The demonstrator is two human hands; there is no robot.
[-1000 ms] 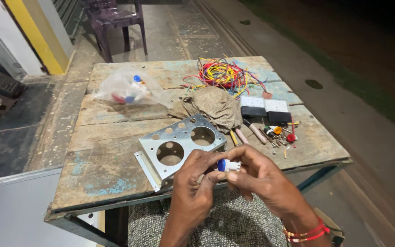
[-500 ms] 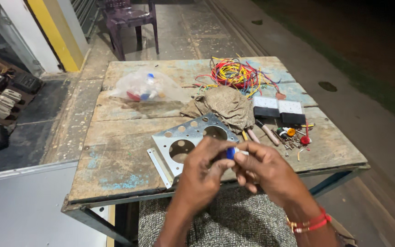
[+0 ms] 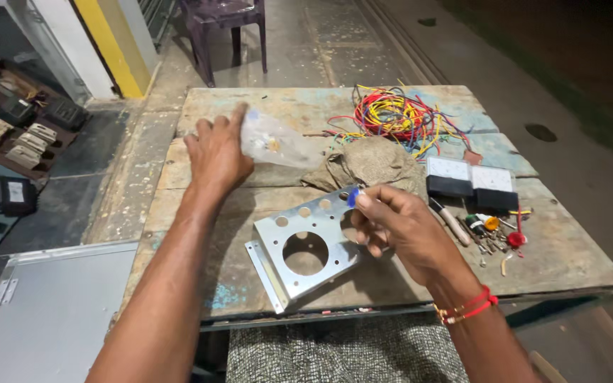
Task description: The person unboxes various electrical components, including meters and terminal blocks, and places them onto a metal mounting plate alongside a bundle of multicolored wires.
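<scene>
My left hand (image 3: pixel 217 154) reaches across the worn wooden table (image 3: pixel 200 276) and rests on a clear plastic bag (image 3: pixel 278 145) of small parts, fingers spread over its left end. My right hand (image 3: pixel 399 227) hovers over the right part of a bent metal plate with round holes (image 3: pixel 299 250). It pinches a small blue-capped part (image 3: pixel 352 199) between thumb and fingers. A red thread band circles my right wrist.
A brown cloth (image 3: pixel 374 164) lies behind the plate, with a tangle of coloured wires (image 3: pixel 395 115) beyond it. Two black boxes with white tops (image 3: pixel 471 182), a screwdriver, indicator lamps and screws lie at the right. A purple plastic chair (image 3: pixel 225 25) stands behind the table. Electrical units sit on the floor at left.
My left hand has let go of the small part and reached forward to the plastic bag. My right hand keeps the blue-capped part and has stayed over the plate.
</scene>
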